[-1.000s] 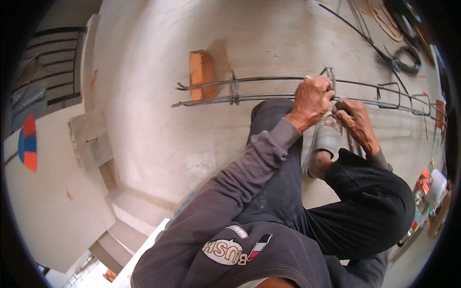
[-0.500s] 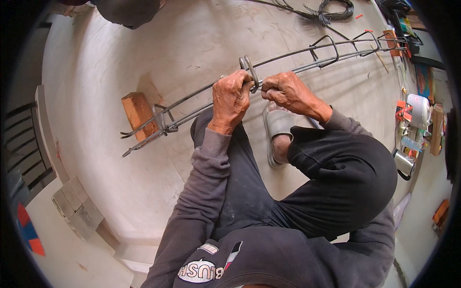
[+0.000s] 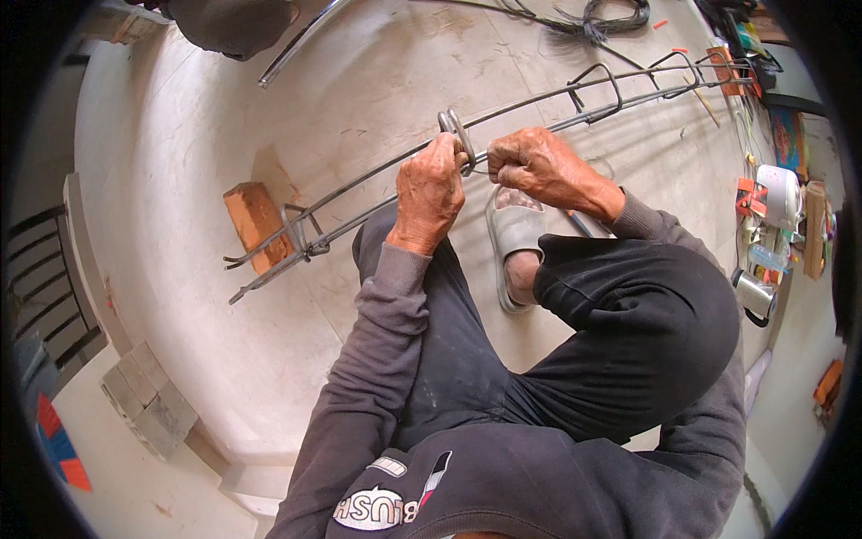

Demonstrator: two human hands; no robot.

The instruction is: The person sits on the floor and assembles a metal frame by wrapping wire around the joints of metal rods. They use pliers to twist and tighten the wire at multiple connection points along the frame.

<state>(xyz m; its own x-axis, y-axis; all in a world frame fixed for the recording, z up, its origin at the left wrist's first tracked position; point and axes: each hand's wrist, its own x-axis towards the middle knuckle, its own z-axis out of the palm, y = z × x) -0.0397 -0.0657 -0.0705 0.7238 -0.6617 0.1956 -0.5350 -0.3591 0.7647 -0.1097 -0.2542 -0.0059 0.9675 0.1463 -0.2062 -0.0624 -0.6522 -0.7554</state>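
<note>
Left hand (image 3: 429, 193) is what I see first: fist closed round the long rebar cage (image 3: 377, 202), fingers curled over the bars right where a bent steel stirrup loop (image 3: 456, 133) sticks up at approx 12 o'clock of the knuckles. Right hand (image 3: 539, 166) sits just beside it at 3 o'clock, also clenched tight; it seems to pinch thin tie wire (image 3: 480, 168) running btwn the two fists, but wire is too fine for me to be sure. Hands are near, not touching.

Cage runs diag. across frame, from approx 8 o'clock up to 2 o'clock. Low end rests on an orange brick (image 3: 256, 220) at 9 o'clock of the left hand. More stirrups (image 3: 597, 88) ride the bars twd 2 o'clock. All of it lies over a pale concrete floor (image 3: 180, 135).

Below right hand, at 6 o'clock, I see a foot in a grey sandal (image 3: 514, 235) flat on the floor. Coil of dark wire (image 3: 611, 16) lies at 12 o'clock, well apart. Grey paving blocks (image 3: 148, 409) sit at 8 o'clock. Clutter of cans & small items (image 3: 772, 207) lines the 3 o'clock edge.
</note>
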